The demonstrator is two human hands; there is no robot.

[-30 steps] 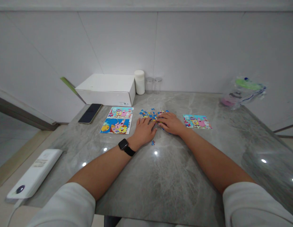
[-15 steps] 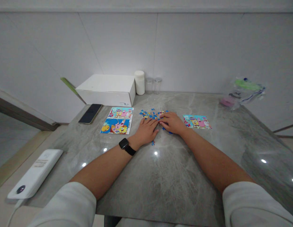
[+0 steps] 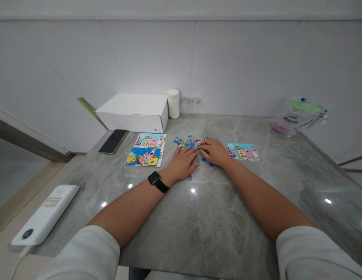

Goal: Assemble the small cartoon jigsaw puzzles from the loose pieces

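Small blue and multicoloured puzzle pieces [image 3: 190, 142] lie in a loose pile on the grey table [image 3: 198, 229]. My left hand [image 3: 182, 163], with a black watch on its wrist, lies flat at the near edge of the pile, fingers spread. My right hand [image 3: 214, 151] rests at the pile's right side, fingers bent over some pieces; whether it holds one is hidden. Stray pieces [image 3: 211, 164] lie below the right hand, and another [image 3: 189, 177] is beside the left thumb. A cartoon picture sheet [image 3: 146, 150] lies to the left, and a smaller cartoon card [image 3: 244, 152] to the right.
A white box [image 3: 131, 111], a white bottle [image 3: 173, 104] and two clear jars [image 3: 195, 107] stand along the wall. A phone [image 3: 113, 141] and a white power bank [image 3: 45, 215] with a cable are at left. A plastic bag [image 3: 297, 116] sits at the back right corner.
The whole view has shifted slightly, so everything appears a little lower. Both hands stay at the pile with almost the same pose.
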